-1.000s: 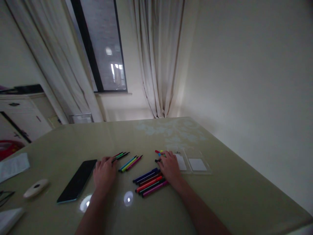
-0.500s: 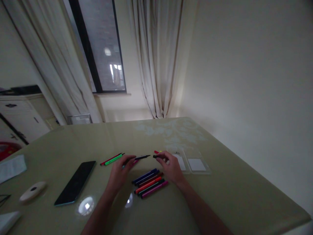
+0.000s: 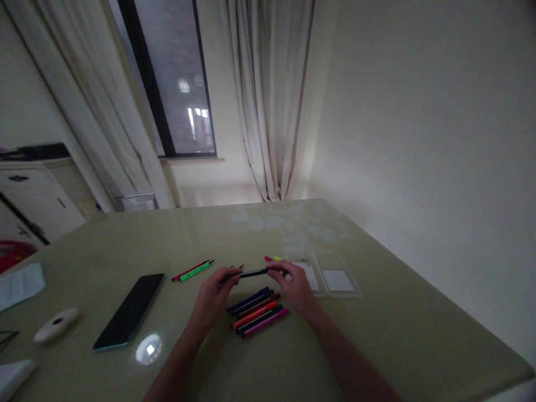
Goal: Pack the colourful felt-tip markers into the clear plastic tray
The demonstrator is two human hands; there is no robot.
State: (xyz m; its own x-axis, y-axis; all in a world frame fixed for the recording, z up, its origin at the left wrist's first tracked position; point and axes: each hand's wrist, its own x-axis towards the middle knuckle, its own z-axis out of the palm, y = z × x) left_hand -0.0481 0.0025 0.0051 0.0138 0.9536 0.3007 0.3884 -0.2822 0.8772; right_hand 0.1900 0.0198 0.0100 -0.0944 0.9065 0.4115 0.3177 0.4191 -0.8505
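A black felt-tip marker is held level above the table between my two hands. My left hand pinches its left end, and my right hand pinches the right end, where the black cap sits against the tip, mostly hidden by the fingers. Below them lies a slanted row of several capped markers in blue, dark red, orange, dark green and purple. Left of my left hand, a green marker rests beside a red marker, both with bare tips. Other tips show just behind my left fingers.
Beyond my right hand is an open clear plastic case with white paper inside, near small red and yellow pieces. A phone, a white mouse-shaped object and a light cloth or paper lie on the left.
My hands have come together, left hand moving right. The marker's bare tip has met the cap in my right hand and is now covered.
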